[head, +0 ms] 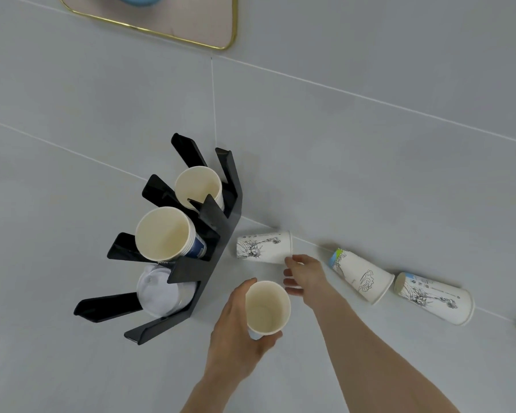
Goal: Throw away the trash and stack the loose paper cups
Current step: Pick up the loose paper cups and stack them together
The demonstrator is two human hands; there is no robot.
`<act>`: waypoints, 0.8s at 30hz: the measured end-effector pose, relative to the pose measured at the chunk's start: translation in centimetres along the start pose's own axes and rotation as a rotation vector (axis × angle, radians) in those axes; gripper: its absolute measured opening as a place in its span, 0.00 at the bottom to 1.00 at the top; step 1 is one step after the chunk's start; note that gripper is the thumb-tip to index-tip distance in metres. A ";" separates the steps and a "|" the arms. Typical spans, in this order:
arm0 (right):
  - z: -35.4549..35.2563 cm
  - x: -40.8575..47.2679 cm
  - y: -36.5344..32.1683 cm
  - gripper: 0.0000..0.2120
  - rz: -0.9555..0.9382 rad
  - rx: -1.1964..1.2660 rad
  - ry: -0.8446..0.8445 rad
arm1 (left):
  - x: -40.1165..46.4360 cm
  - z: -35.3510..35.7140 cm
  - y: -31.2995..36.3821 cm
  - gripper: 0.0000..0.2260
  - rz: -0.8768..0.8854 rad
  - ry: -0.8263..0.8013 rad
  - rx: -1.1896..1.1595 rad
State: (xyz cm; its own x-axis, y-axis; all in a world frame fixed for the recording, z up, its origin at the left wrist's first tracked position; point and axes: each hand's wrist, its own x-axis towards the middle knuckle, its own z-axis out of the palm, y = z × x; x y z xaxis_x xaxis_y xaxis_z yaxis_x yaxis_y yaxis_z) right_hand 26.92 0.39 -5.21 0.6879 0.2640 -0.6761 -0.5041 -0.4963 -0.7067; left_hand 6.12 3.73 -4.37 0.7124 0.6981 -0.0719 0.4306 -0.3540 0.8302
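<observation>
While the black cup rack at centre left holds two cup stacks and a pile of lids, I judge the stacking step under way; my left hand, lower centre, wraps its fingers round an upright paper cup; my right hand reaches the rim of a toppled printed cup, fingers loosely spread, not yet closed; two more fallen cups lie right; next I must pinch that rim and nest it.
</observation>
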 end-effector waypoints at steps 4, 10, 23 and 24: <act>-0.8 -1.9 2.1 0.12 -0.026 0.107 0.011 | -0.1 0.0 0.1 0.45 -0.002 0.002 -0.012; -6.2 -9.4 1.2 0.13 -0.264 0.317 0.078 | -0.2 -0.1 0.3 0.44 -0.014 -0.013 -0.023; -10.0 -18.3 5.6 0.16 -1.019 -0.488 0.138 | -1.9 0.5 1.9 0.45 0.003 -0.090 -0.091; -9.7 -18.2 6.2 0.21 -1.005 -0.503 0.122 | -2.2 0.6 2.0 0.47 0.012 -0.099 -0.101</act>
State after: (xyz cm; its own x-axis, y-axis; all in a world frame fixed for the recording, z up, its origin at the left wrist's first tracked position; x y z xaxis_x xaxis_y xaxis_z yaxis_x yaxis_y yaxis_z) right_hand 16.32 -15.52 4.76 0.7231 0.6626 0.1953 0.5547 -0.3885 -0.7358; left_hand 5.78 1.11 -2.88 0.7708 0.6273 -0.1117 0.3670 -0.2938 0.8826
